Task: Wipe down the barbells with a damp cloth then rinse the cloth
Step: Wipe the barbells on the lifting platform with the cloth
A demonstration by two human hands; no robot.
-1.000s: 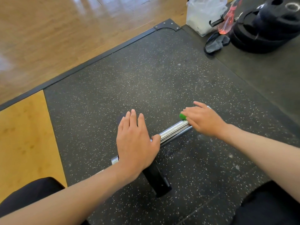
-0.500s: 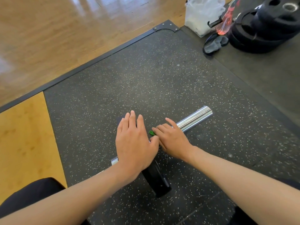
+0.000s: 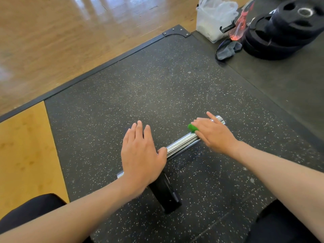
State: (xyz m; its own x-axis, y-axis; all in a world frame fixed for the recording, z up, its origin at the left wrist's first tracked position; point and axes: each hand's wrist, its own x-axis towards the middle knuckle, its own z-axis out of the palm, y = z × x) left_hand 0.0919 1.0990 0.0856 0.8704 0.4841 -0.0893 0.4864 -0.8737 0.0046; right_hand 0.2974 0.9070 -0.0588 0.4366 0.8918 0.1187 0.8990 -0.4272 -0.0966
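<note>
We have the barbell lying diagonally on the speckled rubber mat right in front of us, with the chrome sleeve pointing up-right and a black plate on it by our left wrist. Our left hand rests flat on the bar above the plate, fingers straight, gripping nothing; our right hand sits near the sleeve's far end, fingers curled over the green cloth and pressing it to the chrome, index finger sticking out toward the tip. Far right we see stacked weight plates, a reddish bottle, a bag-lined tub and a dark rag
</note>
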